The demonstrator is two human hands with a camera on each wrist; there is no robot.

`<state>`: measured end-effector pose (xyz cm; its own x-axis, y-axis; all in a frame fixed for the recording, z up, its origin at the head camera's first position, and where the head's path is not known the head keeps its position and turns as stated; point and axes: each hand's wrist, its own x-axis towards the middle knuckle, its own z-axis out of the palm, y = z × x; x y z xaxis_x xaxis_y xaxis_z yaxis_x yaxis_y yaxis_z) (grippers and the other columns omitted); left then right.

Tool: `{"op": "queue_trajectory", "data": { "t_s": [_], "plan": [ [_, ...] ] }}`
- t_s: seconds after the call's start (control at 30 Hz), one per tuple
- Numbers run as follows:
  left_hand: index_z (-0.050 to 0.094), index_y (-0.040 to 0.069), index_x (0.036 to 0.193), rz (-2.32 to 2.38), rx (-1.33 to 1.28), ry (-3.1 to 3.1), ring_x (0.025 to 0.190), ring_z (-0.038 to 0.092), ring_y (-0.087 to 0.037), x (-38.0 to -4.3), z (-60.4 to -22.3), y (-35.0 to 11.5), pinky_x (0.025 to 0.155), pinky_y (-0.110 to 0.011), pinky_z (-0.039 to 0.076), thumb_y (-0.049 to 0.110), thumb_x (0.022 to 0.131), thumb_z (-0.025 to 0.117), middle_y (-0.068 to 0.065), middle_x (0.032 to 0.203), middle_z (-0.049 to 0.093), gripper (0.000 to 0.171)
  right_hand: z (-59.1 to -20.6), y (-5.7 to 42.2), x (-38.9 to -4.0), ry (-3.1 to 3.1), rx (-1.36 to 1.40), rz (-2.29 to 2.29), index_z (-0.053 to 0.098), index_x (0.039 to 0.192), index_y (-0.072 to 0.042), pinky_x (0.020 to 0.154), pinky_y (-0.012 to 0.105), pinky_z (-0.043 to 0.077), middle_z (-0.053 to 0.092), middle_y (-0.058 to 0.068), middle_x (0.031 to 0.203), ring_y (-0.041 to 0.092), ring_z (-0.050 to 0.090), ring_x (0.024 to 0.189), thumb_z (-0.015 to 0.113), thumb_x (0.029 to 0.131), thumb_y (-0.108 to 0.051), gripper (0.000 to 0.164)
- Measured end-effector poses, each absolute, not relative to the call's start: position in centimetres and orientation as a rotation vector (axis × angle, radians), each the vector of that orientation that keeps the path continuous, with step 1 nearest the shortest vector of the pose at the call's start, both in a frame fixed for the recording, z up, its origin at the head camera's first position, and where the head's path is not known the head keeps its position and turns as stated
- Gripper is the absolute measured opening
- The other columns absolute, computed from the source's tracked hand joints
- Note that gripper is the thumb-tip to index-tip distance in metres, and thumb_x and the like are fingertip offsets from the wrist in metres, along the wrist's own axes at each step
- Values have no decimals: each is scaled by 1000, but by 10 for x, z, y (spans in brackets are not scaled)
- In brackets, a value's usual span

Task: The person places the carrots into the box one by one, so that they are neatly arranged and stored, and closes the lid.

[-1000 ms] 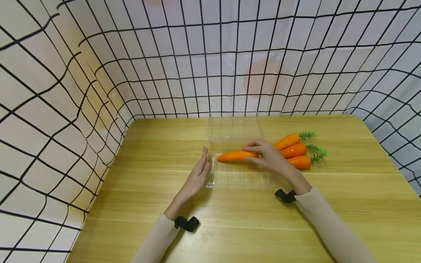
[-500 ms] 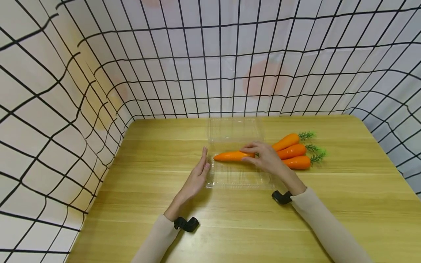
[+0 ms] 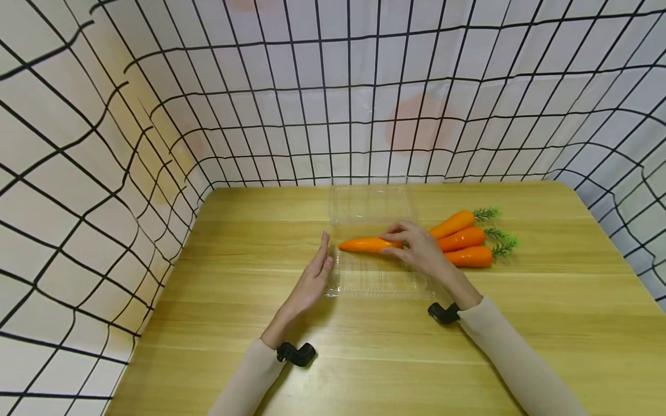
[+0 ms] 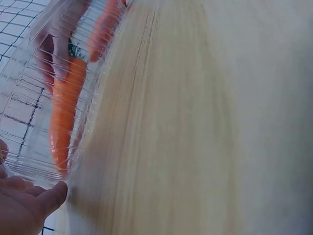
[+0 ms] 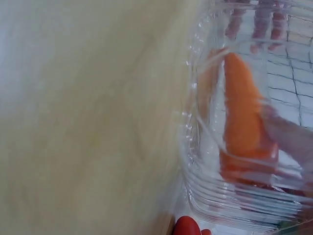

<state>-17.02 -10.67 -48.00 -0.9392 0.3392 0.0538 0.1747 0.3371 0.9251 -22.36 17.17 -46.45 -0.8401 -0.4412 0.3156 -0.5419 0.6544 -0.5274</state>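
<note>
My right hand (image 3: pixel 424 248) pinches an orange carrot (image 3: pixel 361 245) near its thick end, thumb on the near side and fingers on the far side. Its tip points left, and the carrot lies inside an open clear plastic clamshell box (image 3: pixel 374 289). Through the box wall, the left wrist view shows the carrot's green top (image 4: pixel 74 50) beside the right fingers. My left hand (image 3: pixel 312 277) rests with straight fingers along the left side of the box. In the left wrist view, its fingertips are right at the box's end.
Three more carrots with leafy green tops, a far one (image 3: pixel 455 223), a middle one (image 3: pixel 465 238) and a near one (image 3: pixel 474 256), lie side by side right of the box. The clear lid (image 3: pixel 372 202) is folded back toward the black wire grid (image 3: pixel 350 121) behind the wooden table (image 3: pixel 374 358).
My right hand has shifted a little to the left with the carrot, whose tip now sits slightly farther from me. The left hand and the box stay put.
</note>
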Motion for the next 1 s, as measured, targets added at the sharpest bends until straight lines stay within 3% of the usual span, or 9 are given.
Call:
{"op": "queue_trajectory", "data": {
  "t_s": [0.17,0.47,1.0],
  "plan": [
    [-2,2,165,1667,488,2445,161,10,-32,-171,-482,-107,132,-51,11,12,114,31,-15,175,1,62,-465,171,-223,-2688,818,928,79,118,-5,86,48,58,72,12,114,31,67,106,84,86,-18,35],
    [-4,4,166,1678,498,2427,161,11,-34,-171,-482,-108,131,-52,12,13,115,30,-14,175,0,62,-467,170,-226,-2639,880,827,80,114,-3,79,41,54,67,11,108,27,60,99,85,84,-16,33],
    [-5,5,166,1668,493,2436,161,9,-31,-172,-482,-107,132,-51,10,13,114,30,-12,175,-2,63,-465,169,-227,-2687,852,748,80,115,-6,73,40,58,71,10,111,27,66,98,84,86,-22,34]
  ]
}}
